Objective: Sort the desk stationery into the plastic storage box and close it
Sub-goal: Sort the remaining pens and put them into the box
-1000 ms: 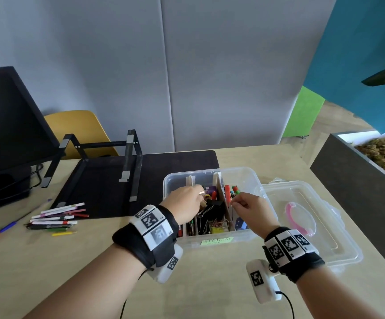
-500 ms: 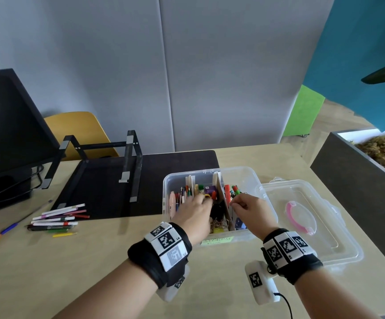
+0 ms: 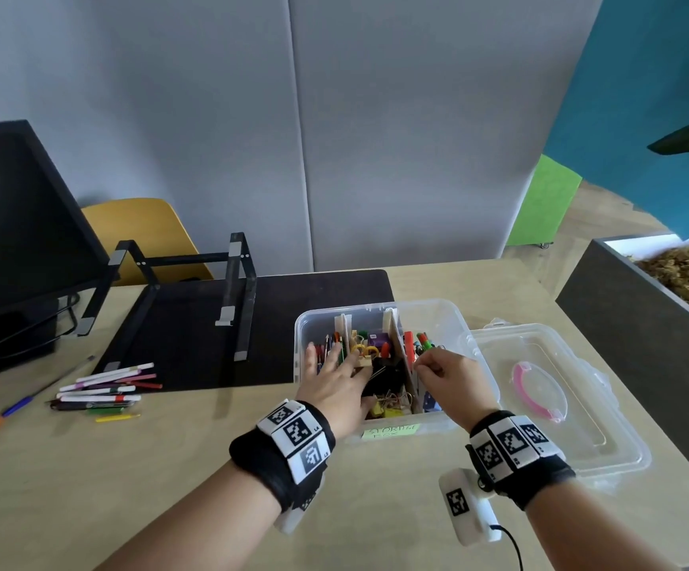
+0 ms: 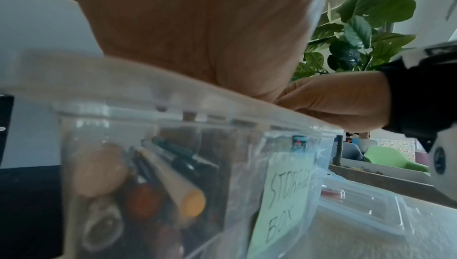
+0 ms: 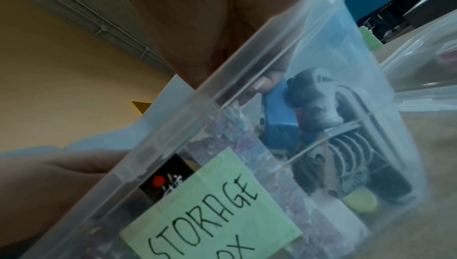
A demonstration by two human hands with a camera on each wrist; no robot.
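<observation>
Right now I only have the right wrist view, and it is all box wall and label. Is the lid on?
Observer: No. The lid lies flat on the desk, right of the box.
Operator: Any stationery outside the box?
Observer: Yes, a bunch of pens lies on the desk left of the box, beside the black mat.
Operator: What is the left hand doing?
Observer: The left hand reaches into the box, fingers spread over the contents on its left side.
</observation>
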